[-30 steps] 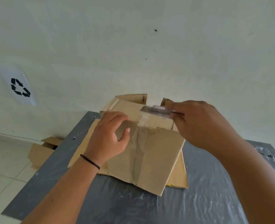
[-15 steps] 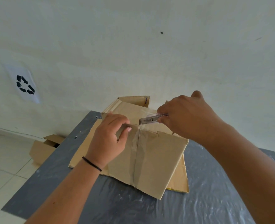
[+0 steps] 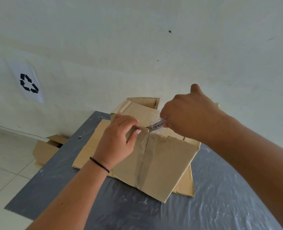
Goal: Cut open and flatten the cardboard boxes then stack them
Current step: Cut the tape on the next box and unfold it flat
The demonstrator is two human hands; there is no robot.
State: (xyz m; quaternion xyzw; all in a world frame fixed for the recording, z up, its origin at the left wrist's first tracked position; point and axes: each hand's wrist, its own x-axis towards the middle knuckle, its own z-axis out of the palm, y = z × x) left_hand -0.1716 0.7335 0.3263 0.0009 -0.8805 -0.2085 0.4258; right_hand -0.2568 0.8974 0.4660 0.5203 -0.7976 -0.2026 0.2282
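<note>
Head view: a grey plastic-covered table fills the lower frame, bare along its near and right parts. On flattened cardboard near its far left edge stands the taped cardboard box, directly beneath both hands. Another box sits on the floor past the table's left edge. The left hand pinches the box's top edge beside the seam; the right hand is closed around a clear cutter, tip at the seam.
</note>
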